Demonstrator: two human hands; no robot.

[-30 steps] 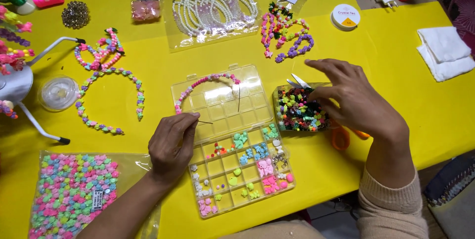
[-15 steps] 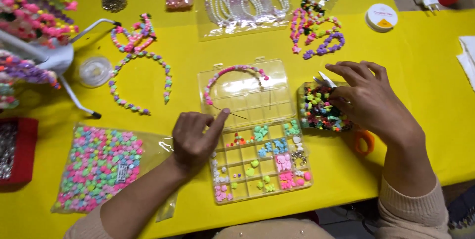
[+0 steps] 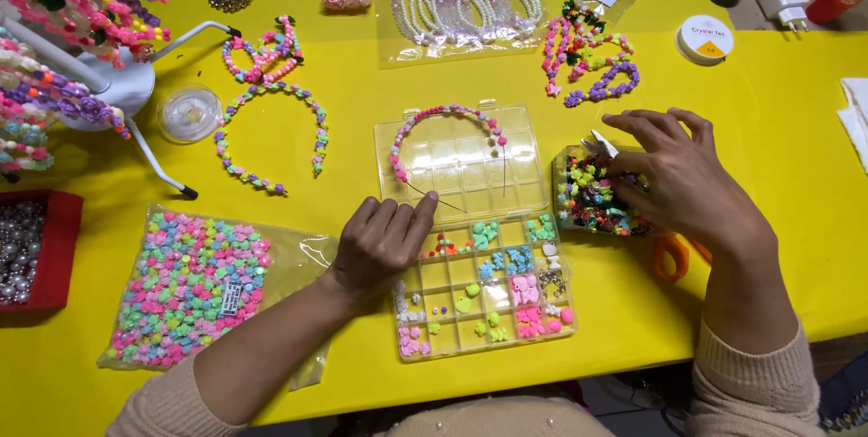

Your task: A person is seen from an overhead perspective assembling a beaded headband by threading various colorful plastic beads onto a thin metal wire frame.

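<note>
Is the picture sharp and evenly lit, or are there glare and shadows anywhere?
Head view: bright, even light on the yellow table; both the left hand and right hand look sharp, casting only soft shadows. Glare shows on the clear bead organizer lid and on the plastic bag of pastel beads. The table's edges bow slightly, a wide-lens effect.

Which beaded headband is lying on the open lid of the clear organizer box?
The pink-and-white beaded headband, arched over the lid; the other headbands lie directly on the yellow table.
</note>
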